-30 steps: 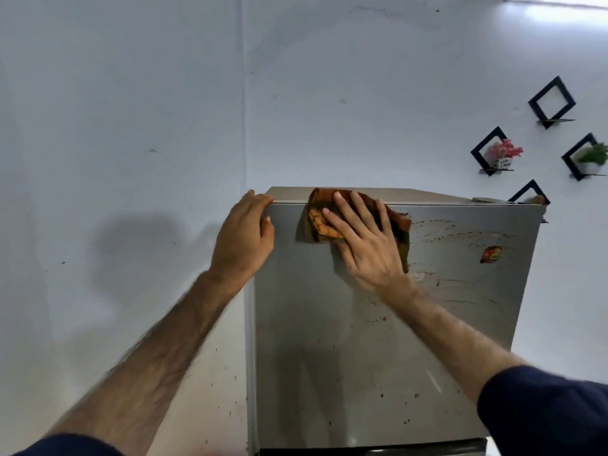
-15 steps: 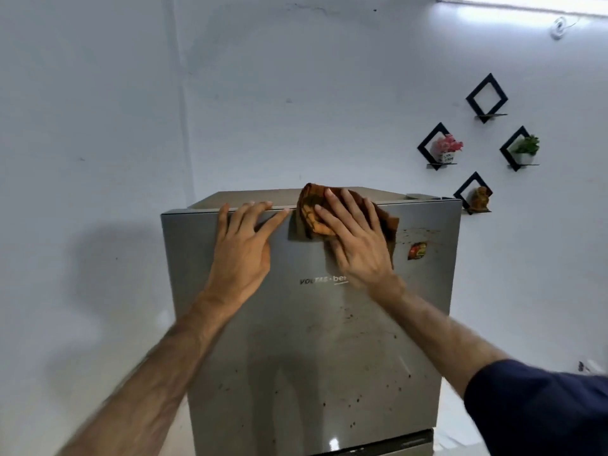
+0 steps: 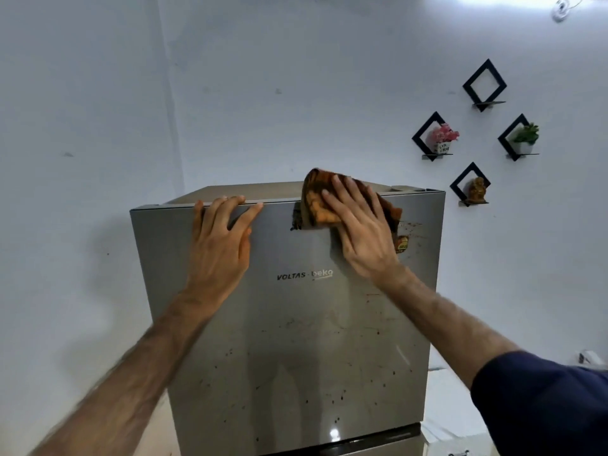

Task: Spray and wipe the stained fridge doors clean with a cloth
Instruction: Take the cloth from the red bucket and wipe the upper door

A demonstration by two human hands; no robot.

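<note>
A silver fridge's upper door (image 3: pixel 296 340) fills the middle of the view, speckled with dark and reddish stains, mostly low down and near the top right. My right hand (image 3: pixel 358 232) lies flat with straight fingers on an orange-brown cloth (image 3: pixel 317 205), pressing it against the door's top edge. My left hand (image 3: pixel 220 245) rests on the door to the left of the cloth, its fingertips over the top edge. A small round sticker (image 3: pixel 402 243) peeks out beside my right hand. No spray bottle is in view.
White walls stand behind and to the left of the fridge. Several black diamond-shaped wall shelves (image 3: pixel 434 136) hang at the right, holding small plants and a figurine. The seam to the lower door (image 3: pixel 368 442) runs along the bottom.
The view has swung so the fridge sits more centred. My left hand moved from the door's left corner to its front top edge. The cloth and right hand stay at the top edge.
</note>
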